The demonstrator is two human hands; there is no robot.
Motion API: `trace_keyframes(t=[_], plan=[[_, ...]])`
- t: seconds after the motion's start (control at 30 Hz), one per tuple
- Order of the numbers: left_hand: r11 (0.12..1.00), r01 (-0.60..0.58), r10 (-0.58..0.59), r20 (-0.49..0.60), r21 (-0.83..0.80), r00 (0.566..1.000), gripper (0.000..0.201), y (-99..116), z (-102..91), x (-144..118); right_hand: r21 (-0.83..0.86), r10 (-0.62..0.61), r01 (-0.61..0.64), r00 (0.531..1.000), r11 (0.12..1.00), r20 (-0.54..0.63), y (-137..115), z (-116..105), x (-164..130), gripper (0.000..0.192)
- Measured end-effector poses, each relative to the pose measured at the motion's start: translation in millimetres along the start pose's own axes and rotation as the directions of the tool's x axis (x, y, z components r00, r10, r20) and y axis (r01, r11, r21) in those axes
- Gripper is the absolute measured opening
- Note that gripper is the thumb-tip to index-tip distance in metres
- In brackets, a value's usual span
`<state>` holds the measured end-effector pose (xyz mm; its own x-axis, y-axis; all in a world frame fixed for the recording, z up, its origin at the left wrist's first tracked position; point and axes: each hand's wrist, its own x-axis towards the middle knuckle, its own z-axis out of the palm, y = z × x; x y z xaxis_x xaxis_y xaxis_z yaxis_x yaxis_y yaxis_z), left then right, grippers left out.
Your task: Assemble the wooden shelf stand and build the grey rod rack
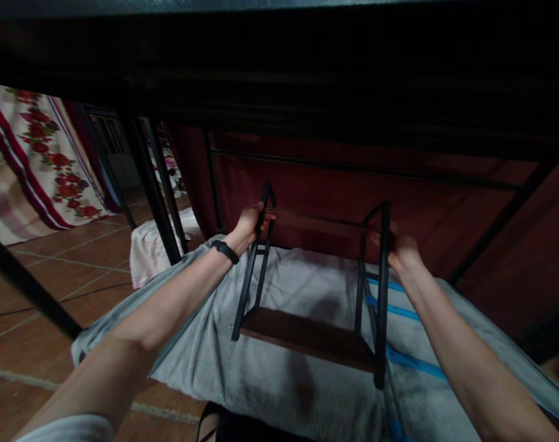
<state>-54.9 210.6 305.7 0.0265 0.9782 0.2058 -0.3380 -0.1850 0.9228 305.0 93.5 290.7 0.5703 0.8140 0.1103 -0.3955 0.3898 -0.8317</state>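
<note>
Nearest the camera, two bare forearms reach forward from the bottom corners. Under them lies a grey blanket, spread over a low bed that stands on a tiled floor. Blue stripes cross the blanket on its right side.

On the blanket stands a small rack: two black metal end frames joined low down by a brown wooden shelf. A second, higher board between the frame tops is dim and hard to make out. The rack's near feet touch the blanket; whether the far feet do cannot be told.

The left hand, with a black band on the wrist, is wrapped around the upper bar of the left frame, fingers curled over it. The right hand is closed on the top of the right frame, the thumb side toward the bar; its fingertips are in shadow.

Behind the rack hangs a dark red curtain, crossed by a thin black rail of the bunk frame. A wide black beam of that frame fills the top of the view. To the left, black posts rise from the floor, a pale cloth bundle sits at their base, and farther left hangs a striped floral cloth.
</note>
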Motion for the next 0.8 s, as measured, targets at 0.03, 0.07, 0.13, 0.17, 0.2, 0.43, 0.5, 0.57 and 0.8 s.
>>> trace_keyframes(t=[0.03, 0.07, 0.13, 0.17, 0.2, 0.43, 0.5, 0.57, 0.8], plan=[[0.999, -0.046, 0.046, -0.007, 0.002, 0.999, 0.024, 2.5, 0.9, -4.7, 0.007, -0.067, 0.067, 0.998, 0.998, 0.011, -1.0, 3.1, -4.3, 0.011], [0.995, -0.099, 0.100, -0.016, 0.009, 0.995, 0.027, 3.2, 1.2, -10.3, 0.007, -0.134, 0.134, 0.991, 0.991, 0.020, 0.5, 4.7, -9.3, 0.012], [0.973, -0.229, 0.229, -0.041, 0.021, 0.972, 0.035, -0.2, -0.2, -23.7, -0.019, -0.255, 0.255, 0.967, 0.967, 0.023, 9.3, 3.5, -20.5, 0.016], [0.957, -0.289, 0.290, -0.058, 0.021, 0.955, 0.040, -3.8, -1.7, -31.0, -0.042, -0.304, 0.304, 0.953, 0.952, 0.019, 15.8, 1.0, -26.5, 0.018], [0.942, -0.334, 0.335, -0.075, 0.016, 0.939, 0.043, -8.1, -3.6, -38.7, -0.065, -0.341, 0.341, 0.940, 0.938, 0.011, 22.9, -2.4, -32.4, 0.020], [0.918, -0.396, 0.386, -0.200, -0.014, 0.901, 0.048, -46.8, -25.8, -90.7, -0.139, -0.407, 0.391, 0.907, 0.910, -0.107, 56.8, -23.2, -68.7, 0.024], [0.919, -0.393, 0.384, -0.221, 0.003, 0.896, 0.048, -55.4, -32.1, -100.9, -0.155, -0.419, 0.401, 0.901, 0.903, -0.113, 58.1, -24.3, -74.9, 0.023], [0.919, -0.393, 0.386, -0.237, 0.020, 0.891, 0.048, -59.8, -36.8, -106.6, -0.171, -0.428, 0.409, 0.898, 0.897, -0.098, 57.8, -23.8, -79.4, 0.022], [0.921, -0.385, 0.388, -0.272, 0.064, 0.881, 0.050, -55.2, -41.0, -103.1, -0.188, -0.434, 0.410, 0.895, 0.892, -0.107, 54.6, -16.7, -96.5, 0.024]])
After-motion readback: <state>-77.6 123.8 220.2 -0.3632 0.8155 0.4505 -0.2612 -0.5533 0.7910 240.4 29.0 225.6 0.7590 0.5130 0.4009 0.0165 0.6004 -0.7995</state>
